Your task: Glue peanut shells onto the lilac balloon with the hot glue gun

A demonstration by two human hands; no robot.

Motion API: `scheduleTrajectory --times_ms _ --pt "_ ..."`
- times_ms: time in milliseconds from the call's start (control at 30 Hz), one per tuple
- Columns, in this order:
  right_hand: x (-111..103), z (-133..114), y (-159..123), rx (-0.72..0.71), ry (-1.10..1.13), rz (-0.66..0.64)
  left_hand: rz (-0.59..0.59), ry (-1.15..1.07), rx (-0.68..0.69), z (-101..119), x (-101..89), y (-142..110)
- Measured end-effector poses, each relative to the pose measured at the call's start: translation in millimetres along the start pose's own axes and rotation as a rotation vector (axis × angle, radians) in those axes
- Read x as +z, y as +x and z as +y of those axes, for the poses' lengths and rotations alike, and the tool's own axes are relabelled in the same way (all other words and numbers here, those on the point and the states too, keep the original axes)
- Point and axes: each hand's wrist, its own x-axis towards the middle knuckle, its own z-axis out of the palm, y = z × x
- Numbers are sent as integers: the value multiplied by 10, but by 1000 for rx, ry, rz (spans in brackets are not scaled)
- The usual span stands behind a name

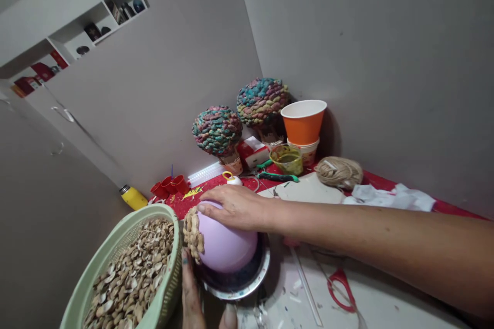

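A lilac balloon (227, 244) sits in a round metal bowl (231, 295), with peanut shells (193, 235) stuck in a band on its left end. My right hand (235, 208) reaches in from the right and curves over the balloon's top, its fingertips by the shells. From the bottom edge comes my left hand (193, 298), fingers stretched up beside the lower shells and thumb apart; part of it is cut off by the frame. Left of it, a pale green basket (172, 247) holds many halved peanut shells (131, 272).
Behind stand two shell-covered balls on bases (217, 131), an orange paper cup (304, 123), a yellow-stained bowl (287, 159), green-handled pliers (278, 177) and a twine ball (339, 171). Red-handled scissors (341, 290) and a clear stick (306, 285) lie right of the bowl.
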Motion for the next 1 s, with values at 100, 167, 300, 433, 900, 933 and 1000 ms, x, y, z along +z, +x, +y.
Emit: scheduleTrajectory --times_ms 100,167,300,433,900,933,1000 --pt "-37 43 -38 40 11 5 27 -47 -69 64 -10 98" --pt "-58 71 -68 60 21 9 23 -121 -93 88 -22 198" --pt "-100 82 -162 88 47 -4 16 -243 -127 131 -34 386" --pt "-226 90 -316 138 39 -36 0 -296 -199 181 -29 486" --pt "-302 641 -1247 316 -393 -265 9 -267 -206 115 86 366" --pt "-251 660 -1261 306 -410 -279 12 -264 -193 102 89 341" --pt "-167 681 -1275 295 -447 -289 7 -259 -158 76 87 299"
